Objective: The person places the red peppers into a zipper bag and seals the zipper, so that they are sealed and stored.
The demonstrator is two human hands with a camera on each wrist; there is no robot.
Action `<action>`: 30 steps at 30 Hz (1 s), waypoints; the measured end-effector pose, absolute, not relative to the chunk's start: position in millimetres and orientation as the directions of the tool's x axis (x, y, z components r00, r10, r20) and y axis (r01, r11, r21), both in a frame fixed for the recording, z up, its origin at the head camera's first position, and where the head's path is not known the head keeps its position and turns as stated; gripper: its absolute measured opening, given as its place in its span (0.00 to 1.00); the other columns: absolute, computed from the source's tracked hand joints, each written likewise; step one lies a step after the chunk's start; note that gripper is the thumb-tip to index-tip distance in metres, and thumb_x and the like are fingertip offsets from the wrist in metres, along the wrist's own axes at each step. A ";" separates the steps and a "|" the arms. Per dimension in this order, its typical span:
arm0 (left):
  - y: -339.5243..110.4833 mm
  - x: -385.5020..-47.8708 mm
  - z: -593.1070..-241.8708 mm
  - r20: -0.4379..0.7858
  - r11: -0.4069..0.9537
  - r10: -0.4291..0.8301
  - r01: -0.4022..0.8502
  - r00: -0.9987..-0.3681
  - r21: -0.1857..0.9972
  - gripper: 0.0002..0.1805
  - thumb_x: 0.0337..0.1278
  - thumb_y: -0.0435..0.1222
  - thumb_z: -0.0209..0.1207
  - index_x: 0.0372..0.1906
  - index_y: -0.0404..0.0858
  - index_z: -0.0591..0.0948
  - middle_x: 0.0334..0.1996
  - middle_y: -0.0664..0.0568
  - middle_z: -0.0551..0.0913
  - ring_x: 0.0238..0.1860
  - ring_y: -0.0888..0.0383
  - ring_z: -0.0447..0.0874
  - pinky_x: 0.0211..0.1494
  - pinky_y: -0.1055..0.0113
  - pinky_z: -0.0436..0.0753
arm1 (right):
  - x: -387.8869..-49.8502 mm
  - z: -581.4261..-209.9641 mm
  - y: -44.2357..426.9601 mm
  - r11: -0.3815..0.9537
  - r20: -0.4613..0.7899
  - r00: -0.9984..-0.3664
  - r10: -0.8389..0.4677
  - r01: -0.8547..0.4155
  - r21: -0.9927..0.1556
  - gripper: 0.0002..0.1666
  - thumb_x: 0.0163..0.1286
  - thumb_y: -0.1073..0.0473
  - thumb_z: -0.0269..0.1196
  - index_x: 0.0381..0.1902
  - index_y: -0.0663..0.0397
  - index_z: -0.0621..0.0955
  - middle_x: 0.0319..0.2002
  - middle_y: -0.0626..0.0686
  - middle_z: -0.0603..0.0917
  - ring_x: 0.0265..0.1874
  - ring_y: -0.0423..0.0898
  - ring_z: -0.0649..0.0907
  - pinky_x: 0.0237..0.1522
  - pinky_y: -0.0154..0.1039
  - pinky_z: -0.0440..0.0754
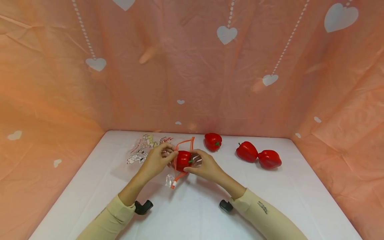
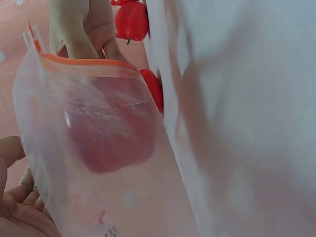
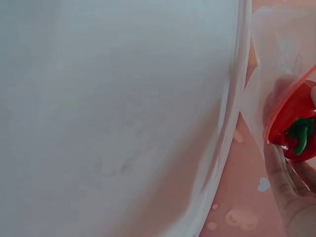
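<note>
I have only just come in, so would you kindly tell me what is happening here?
A person's right hand holds a glossy red bell pepper at the orange-edged mouth of a clear plastic bag, while the left hand pinches the bag's edge. The pepper's body shows through the plastic, with its green stem facing out of the opening. Three more red bell peppers lie outside the bag on the white table, one beyond the right hand and two farther right.

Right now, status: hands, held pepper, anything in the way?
Left hand pinches clear bag at its orange rim. Right hand grips red pepper, partway into the bag, stem end outward. Three other peppers to the right; nothing visibly blocking.
</note>
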State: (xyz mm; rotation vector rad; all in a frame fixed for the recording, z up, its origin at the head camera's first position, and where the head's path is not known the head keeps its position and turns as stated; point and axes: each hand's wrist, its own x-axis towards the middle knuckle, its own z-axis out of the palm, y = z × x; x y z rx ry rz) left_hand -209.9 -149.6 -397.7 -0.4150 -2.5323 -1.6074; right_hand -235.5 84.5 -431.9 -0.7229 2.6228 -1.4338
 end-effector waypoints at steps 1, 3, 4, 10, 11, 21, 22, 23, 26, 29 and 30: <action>-149.8 -210.0 -397.5 0.242 0.400 0.162 0.288 -0.957 0.870 0.08 0.71 0.34 0.69 0.48 0.36 0.84 0.37 0.47 0.88 0.26 0.56 0.86 0.35 0.58 0.89 | -236.4 -431.9 83.0 0.456 0.163 -0.886 -0.434 -0.372 -0.809 0.38 0.63 0.54 0.81 0.67 0.58 0.79 0.49 0.53 0.88 0.47 0.48 0.88 0.50 0.40 0.89; -150.3 -210.3 -397.2 0.242 0.397 0.157 0.285 -0.958 0.872 0.08 0.71 0.34 0.69 0.48 0.36 0.84 0.37 0.47 0.88 0.27 0.56 0.87 0.35 0.59 0.89 | -237.7 -431.0 80.1 0.462 0.162 -0.885 -0.436 -0.375 -0.804 0.39 0.63 0.53 0.81 0.68 0.58 0.79 0.49 0.53 0.88 0.46 0.47 0.87 0.50 0.40 0.88; -150.5 -210.4 -397.0 0.241 0.395 0.157 0.284 -0.958 0.874 0.08 0.72 0.34 0.69 0.48 0.35 0.84 0.37 0.47 0.88 0.28 0.56 0.87 0.35 0.60 0.88 | -238.3 -430.5 78.8 0.463 0.164 -0.884 -0.439 -0.379 -0.801 0.39 0.63 0.53 0.81 0.68 0.58 0.79 0.48 0.52 0.88 0.46 0.47 0.87 0.50 0.40 0.88; -150.6 -210.8 -396.4 0.239 0.397 0.158 0.283 -0.958 0.873 0.07 0.73 0.34 0.68 0.49 0.36 0.84 0.37 0.48 0.88 0.30 0.57 0.88 0.37 0.56 0.89 | -240.6 -426.4 71.1 0.455 0.183 -0.875 -0.448 -0.400 -0.796 0.39 0.63 0.54 0.81 0.67 0.60 0.79 0.47 0.53 0.87 0.45 0.47 0.87 0.51 0.44 0.88; -150.6 -210.9 -396.3 0.242 0.396 0.157 0.285 -0.958 0.873 0.07 0.73 0.34 0.68 0.48 0.36 0.84 0.37 0.48 0.88 0.30 0.57 0.88 0.37 0.53 0.89 | -240.8 -426.1 70.1 0.453 0.183 -0.875 -0.448 -0.399 -0.797 0.39 0.63 0.54 0.81 0.67 0.60 0.79 0.47 0.53 0.87 0.45 0.48 0.87 0.52 0.44 0.88; -149.7 -211.7 -394.7 0.232 0.368 0.158 0.275 -0.960 0.888 0.07 0.73 0.33 0.68 0.48 0.35 0.84 0.37 0.47 0.87 0.29 0.56 0.87 0.36 0.53 0.90 | -242.4 -427.9 64.4 0.464 0.150 -0.879 -0.452 -0.376 -0.802 0.39 0.63 0.53 0.81 0.67 0.61 0.78 0.48 0.54 0.88 0.46 0.48 0.87 0.48 0.40 0.87; -149.6 -211.7 -394.7 0.228 0.364 0.162 0.273 -0.960 0.891 0.07 0.73 0.33 0.67 0.48 0.35 0.84 0.37 0.47 0.87 0.29 0.56 0.87 0.36 0.54 0.90 | -242.3 -427.6 63.7 0.456 0.149 -0.878 -0.455 -0.373 -0.808 0.39 0.63 0.54 0.81 0.67 0.61 0.78 0.48 0.55 0.88 0.46 0.48 0.87 0.48 0.39 0.87; -149.5 -211.6 -394.6 0.225 0.359 0.166 0.271 -0.960 0.893 0.07 0.73 0.33 0.67 0.49 0.34 0.84 0.37 0.46 0.87 0.30 0.56 0.87 0.36 0.55 0.90 | -242.0 -427.4 62.9 0.449 0.148 -0.877 -0.457 -0.371 -0.813 0.39 0.63 0.54 0.81 0.67 0.61 0.78 0.49 0.55 0.88 0.46 0.49 0.87 0.47 0.38 0.87; -149.1 -211.3 -394.5 0.217 0.350 0.171 0.265 -0.961 0.899 0.08 0.73 0.33 0.67 0.49 0.34 0.83 0.38 0.46 0.87 0.29 0.55 0.88 0.35 0.58 0.90 | -241.6 -427.3 60.7 0.442 0.139 -0.880 -0.455 -0.358 -0.822 0.39 0.64 0.54 0.81 0.67 0.60 0.78 0.48 0.54 0.88 0.46 0.48 0.87 0.46 0.35 0.86; -148.9 -211.1 -394.5 0.215 0.347 0.169 0.263 -0.962 0.900 0.08 0.73 0.33 0.67 0.50 0.33 0.83 0.38 0.46 0.87 0.29 0.55 0.88 0.34 0.60 0.90 | -241.9 -428.3 59.7 0.438 0.133 -0.882 -0.452 -0.349 -0.829 0.39 0.64 0.54 0.81 0.68 0.60 0.79 0.47 0.52 0.89 0.45 0.47 0.87 0.45 0.34 0.86; -148.8 -211.1 -394.5 0.215 0.346 0.169 0.262 -0.962 0.901 0.08 0.73 0.33 0.67 0.50 0.33 0.83 0.38 0.46 0.87 0.28 0.55 0.88 0.35 0.59 0.90 | -242.2 -428.9 59.6 0.436 0.132 -0.882 -0.452 -0.348 -0.830 0.38 0.64 0.53 0.81 0.68 0.60 0.79 0.47 0.52 0.89 0.45 0.47 0.87 0.45 0.34 0.87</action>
